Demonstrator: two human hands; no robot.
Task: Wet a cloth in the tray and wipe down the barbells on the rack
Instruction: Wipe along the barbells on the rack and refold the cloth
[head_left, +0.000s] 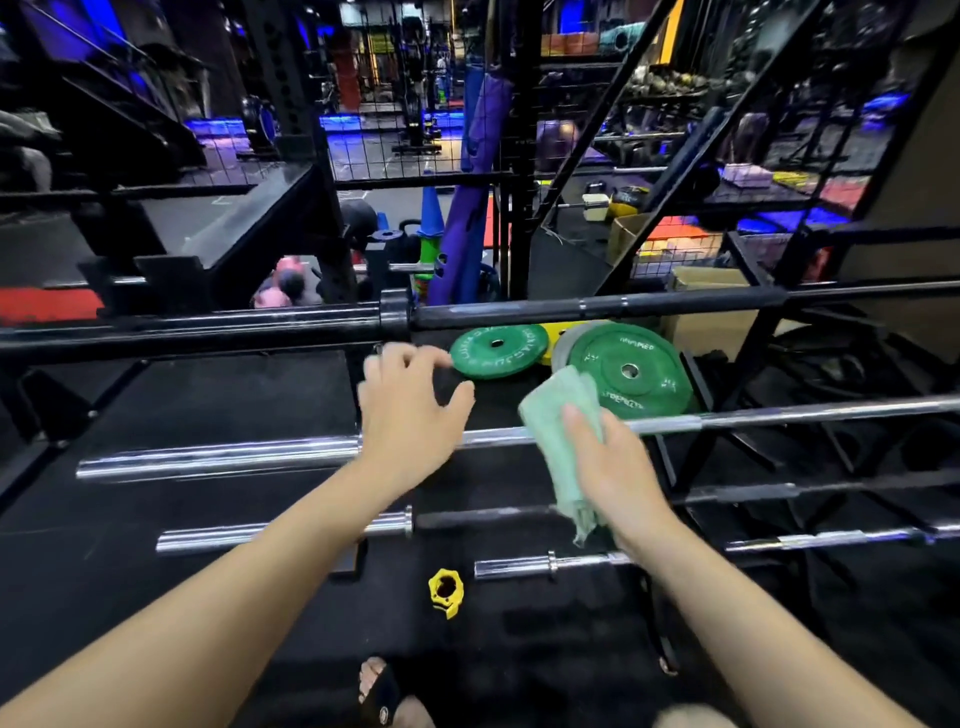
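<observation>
On the far left, a long shiny silver barbell (218, 457) lies across the black rack (691, 467) in front of me. Above it sits a thick black barbell (208, 327), and lower down are two shorter silver bars (280, 532). My left hand (410, 410) hangs over the shiny barbell with the fingers spread wide and a bit bent, and it holds nothing. Down on the dark floor (156, 545), near my foot (376, 686), lies a little yellow collar clip (445, 591). Next comes my right hand (610, 467). It holds the light green cloth (558, 436), and the cloth is pressed on the shiny barbell, with one end hanging down below the bar. Just behind the cloth, two green weight plates (631, 371) lie on the floor, one flat and one leaning. To the far right, the bars run on into the dark rack.
</observation>
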